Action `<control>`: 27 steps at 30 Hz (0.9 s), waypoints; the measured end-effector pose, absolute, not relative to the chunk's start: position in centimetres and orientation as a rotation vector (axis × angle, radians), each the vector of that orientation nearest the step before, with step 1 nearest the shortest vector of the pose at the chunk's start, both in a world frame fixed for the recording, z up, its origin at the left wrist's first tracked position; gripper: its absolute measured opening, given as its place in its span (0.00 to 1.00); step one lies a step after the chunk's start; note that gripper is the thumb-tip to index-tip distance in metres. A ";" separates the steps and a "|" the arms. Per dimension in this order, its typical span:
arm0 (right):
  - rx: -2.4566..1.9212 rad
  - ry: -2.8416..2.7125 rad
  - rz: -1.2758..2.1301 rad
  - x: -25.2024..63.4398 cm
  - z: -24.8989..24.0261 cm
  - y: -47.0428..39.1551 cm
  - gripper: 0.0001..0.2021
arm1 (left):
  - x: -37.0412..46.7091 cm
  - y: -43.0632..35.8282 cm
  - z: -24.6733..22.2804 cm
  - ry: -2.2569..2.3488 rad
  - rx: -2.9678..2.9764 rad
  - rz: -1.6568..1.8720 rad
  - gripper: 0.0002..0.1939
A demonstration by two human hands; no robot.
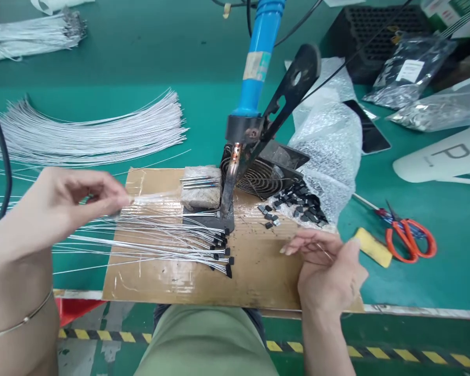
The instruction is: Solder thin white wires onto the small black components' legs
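My left hand (86,201) pinches white wires (154,198), blurred, whose ends point right above the cardboard (266,287). My right hand (327,266) is half curled over the board's right side, with what looks like a thin wire (324,251) across its fingers. Between the hands, a blue-handled soldering iron (254,68) is clamped tip down in a black stand (288,96). Left of its tip is a whitish block (201,196) with short wire ends on top. Below lie several white wires with small black connectors (229,270). Loose black connectors (305,203) spill from bubble wrap (325,130).
Long white wires (90,130) lie in a bundle at the left, with another tied bundle (31,34) behind. A fan (258,175) stands behind the iron. To the right are orange scissors (409,237), a yellow sponge (373,247), a phone (370,130) and a white cup (442,154).
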State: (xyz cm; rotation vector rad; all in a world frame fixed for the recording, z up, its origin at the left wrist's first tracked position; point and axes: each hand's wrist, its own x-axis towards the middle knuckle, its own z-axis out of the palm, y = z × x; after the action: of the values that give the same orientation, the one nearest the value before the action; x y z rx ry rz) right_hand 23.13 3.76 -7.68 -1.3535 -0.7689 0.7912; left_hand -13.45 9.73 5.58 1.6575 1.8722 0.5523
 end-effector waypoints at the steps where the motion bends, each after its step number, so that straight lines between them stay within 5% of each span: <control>1: -1.359 -0.824 0.824 22.8 -7.4 3.4 0.29 | -13.8 9.1 5.6 1.730 1.606 0.494 0.11; 10: -1.168 -1.255 1.295 17.3 -3.7 1.9 0.05 | -9.8 6.5 1.8 1.367 1.523 0.469 0.09; 27: -1.164 -0.928 1.490 16.1 -5.0 2.0 0.05 | -8.5 5.5 1.5 1.352 1.458 0.355 0.11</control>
State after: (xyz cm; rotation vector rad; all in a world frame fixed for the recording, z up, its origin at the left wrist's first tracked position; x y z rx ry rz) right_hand 16.10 1.99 -5.00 -1.1643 -0.9281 1.4896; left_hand -8.45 5.52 1.52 1.4577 1.3518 0.3554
